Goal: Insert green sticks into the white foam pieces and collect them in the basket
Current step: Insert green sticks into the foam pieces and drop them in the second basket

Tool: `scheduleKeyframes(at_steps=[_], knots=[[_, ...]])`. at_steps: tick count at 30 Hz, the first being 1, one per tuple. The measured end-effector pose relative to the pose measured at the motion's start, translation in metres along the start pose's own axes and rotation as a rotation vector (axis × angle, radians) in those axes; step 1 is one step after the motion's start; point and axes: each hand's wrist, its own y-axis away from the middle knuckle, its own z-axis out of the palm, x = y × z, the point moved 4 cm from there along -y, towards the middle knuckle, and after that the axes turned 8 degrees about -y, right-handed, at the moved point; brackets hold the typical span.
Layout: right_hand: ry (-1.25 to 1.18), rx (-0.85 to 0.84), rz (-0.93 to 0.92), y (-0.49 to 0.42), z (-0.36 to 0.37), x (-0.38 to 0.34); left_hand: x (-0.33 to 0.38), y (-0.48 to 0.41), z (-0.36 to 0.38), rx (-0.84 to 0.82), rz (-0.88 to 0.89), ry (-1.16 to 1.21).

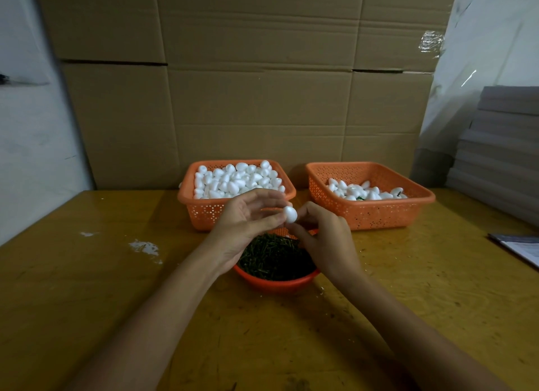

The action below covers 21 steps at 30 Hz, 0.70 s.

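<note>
My left hand [245, 218] pinches a white egg-shaped foam piece [290, 214] at its fingertips, above a round red bowl [274, 284] heaped with green sticks [274, 258]. My right hand [326, 239] meets the foam piece from the right, fingers curled at its underside; whether it holds a stick is hidden. Behind on the left, an orange basket [204, 209] is full of plain foam pieces [236, 180]. The orange basket on the right [379, 212] holds fewer foam pieces [361, 191], some showing green stick ends.
Everything sits on a yellow-brown wooden table [116, 288] with white crumbs [144, 247] at the left. Large cardboard boxes [248, 84] stand behind the baskets. Grey stacked sheets [501, 151] and a dark-edged paper [522, 246] lie at the right.
</note>
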Motion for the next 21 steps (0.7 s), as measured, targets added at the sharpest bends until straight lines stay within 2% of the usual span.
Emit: scheduleKeyframes(at_steps=[10, 15, 19, 21], knots=[[-0.062, 0.044, -0.034, -0.002, -0.006, -0.006, 0.002, -0.001, 0.000, -0.004, 0.041, 0.037], [-0.033, 0.376, -0.147, -0.006, -0.042, -0.021, 0.002, -0.002, -0.002, 0.089, 0.024, -0.023], [-0.026, 0.655, -0.313, -0.011, -0.083, -0.029, -0.001, -0.002, -0.001, 0.096, 0.004, -0.088], [0.008, 0.749, -0.320, -0.015, -0.098, -0.021, -0.001, -0.001, -0.001, 0.089, -0.002, -0.100]])
